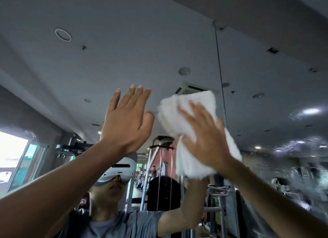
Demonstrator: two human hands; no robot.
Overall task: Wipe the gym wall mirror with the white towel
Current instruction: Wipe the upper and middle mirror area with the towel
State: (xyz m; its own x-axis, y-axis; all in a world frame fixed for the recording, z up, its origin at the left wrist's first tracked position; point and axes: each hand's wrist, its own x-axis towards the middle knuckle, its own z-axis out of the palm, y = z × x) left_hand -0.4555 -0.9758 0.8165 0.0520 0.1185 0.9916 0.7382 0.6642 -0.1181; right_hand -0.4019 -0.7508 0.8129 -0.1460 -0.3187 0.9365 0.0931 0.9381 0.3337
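Observation:
The gym wall mirror (74, 74) fills the view ahead and reflects the ceiling, gym machines and a person in a headset. My right hand (205, 136) lies flat with spread fingers on the bunched white towel (188, 113) and presses it against the glass, high up. The towel hangs down past my wrist to a lower fold. My left hand (126, 120) is raised beside it, fingers straight and together, palm toward the mirror; whether it touches the glass I cannot tell. The right hand and towel are blurred.
A vertical seam (221, 74) between mirror panels runs just right of the towel. Droplets or smears (287, 147) speckle the glass at the right. Reflected weight machines and cables stand low in the middle. A bright window reflection sits at the far left.

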